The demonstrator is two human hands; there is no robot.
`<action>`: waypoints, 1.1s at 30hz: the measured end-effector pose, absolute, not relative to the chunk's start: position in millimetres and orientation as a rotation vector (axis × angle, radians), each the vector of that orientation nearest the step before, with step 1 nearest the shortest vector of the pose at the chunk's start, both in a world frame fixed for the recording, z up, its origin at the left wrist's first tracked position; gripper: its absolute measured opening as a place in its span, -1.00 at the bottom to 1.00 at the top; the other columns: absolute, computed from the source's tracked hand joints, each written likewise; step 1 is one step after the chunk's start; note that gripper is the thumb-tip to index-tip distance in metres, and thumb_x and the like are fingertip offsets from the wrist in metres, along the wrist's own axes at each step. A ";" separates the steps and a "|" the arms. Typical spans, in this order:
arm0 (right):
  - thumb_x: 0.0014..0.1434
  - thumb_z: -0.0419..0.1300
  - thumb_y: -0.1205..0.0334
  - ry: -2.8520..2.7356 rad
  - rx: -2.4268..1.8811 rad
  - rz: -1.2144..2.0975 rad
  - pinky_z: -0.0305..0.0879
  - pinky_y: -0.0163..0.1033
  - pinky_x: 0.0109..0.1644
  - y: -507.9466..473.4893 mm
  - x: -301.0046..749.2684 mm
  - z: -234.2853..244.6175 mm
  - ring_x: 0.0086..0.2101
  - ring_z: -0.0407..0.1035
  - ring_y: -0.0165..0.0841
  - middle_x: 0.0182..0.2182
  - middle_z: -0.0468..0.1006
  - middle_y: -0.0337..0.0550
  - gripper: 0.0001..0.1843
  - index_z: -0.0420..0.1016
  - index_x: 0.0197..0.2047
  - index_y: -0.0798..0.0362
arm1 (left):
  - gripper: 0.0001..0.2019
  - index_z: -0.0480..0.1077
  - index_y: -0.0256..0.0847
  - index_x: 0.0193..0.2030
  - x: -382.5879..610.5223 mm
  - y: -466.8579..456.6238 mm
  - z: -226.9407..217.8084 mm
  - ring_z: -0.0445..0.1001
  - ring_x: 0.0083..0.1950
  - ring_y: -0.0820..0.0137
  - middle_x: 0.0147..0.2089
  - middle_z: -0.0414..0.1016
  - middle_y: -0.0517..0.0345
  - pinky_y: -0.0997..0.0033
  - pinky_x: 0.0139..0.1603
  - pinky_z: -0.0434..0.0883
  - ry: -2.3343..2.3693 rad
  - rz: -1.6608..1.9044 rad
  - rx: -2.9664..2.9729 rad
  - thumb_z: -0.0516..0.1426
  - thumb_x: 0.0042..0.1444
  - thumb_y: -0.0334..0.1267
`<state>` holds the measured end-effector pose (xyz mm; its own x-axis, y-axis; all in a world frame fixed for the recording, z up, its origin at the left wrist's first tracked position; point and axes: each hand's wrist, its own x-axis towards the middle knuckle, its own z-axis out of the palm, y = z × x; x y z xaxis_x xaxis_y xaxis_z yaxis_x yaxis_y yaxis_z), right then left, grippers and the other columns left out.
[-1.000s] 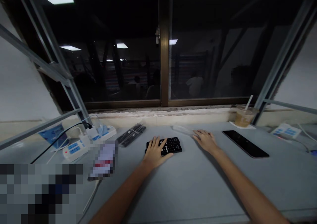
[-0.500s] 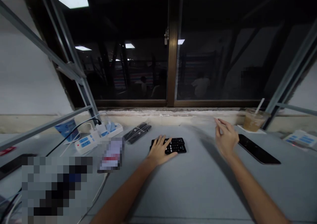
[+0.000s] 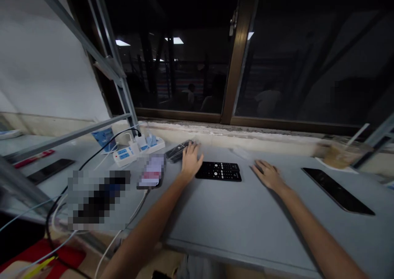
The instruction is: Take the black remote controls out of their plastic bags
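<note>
Two black remote controls (image 3: 219,171) lie side by side on the grey table, buttons up. Just beyond their left end, my left hand (image 3: 191,164) has its fingers stretched out over the right end of dark remotes in clear plastic wrapping (image 3: 177,151). Whether the fingertips touch the wrapping I cannot tell. To the right of the bare remotes, my right hand (image 3: 269,175) is low over the table, fingers extended and somewhat blurred, with nothing visible in it. A faint clear plastic bag (image 3: 243,152) lies just beyond that hand, near the wall.
A white power strip (image 3: 124,155) with plugs and cables stands at the left, beside a phone (image 3: 152,171) on a charging cable. Another phone (image 3: 51,170) lies farther left. On the right are a black tablet-like device (image 3: 337,190) and a drink cup with straw (image 3: 340,155).
My left hand has moved off the bare remotes toward the wrapped ones. My right hand has come down and no longer holds up the clear plastic. The view has tilted and turned left.
</note>
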<state>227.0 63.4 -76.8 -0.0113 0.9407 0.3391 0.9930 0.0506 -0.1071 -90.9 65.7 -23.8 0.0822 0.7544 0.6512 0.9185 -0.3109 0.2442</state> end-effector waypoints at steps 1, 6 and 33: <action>0.20 -0.20 -0.03 -2.013 -1.957 -0.199 -0.04 0.08 0.16 63.8 227.3 -76.8 0.10 0.14 -0.16 0.11 0.29 0.00 -0.45 0.26 0.12 0.06 | -0.65 0.26 -0.25 0.08 -98.9 71.0 -25.2 0.08 0.26 0.25 0.15 0.29 0.03 0.19 0.21 0.07 -1.746 -1.065 -2.075 -0.07 0.17 -0.27; 0.19 -0.19 -0.04 -1.990 -1.983 -0.107 -0.06 0.08 0.17 66.2 227.1 -77.1 0.13 0.11 -0.17 0.13 0.27 -0.01 -0.44 0.24 0.14 0.05 | -0.60 0.19 -0.30 0.14 -122.5 88.1 -39.4 0.08 0.26 0.27 0.20 0.22 -0.03 0.26 0.19 0.10 -1.989 -0.839 -2.041 -0.06 0.16 -0.29; 0.13 -0.10 0.02 -1.767 -1.761 -0.160 -0.17 0.16 0.19 58.0 217.0 -59.7 0.11 0.13 -0.16 0.09 0.30 0.03 -0.50 0.28 0.07 0.07 | -0.60 0.16 -0.28 0.07 -107.0 64.6 -17.9 0.39 -0.03 0.28 0.01 0.37 -0.06 0.36 -0.05 0.30 -1.949 -0.913 -2.050 -0.03 0.15 -0.11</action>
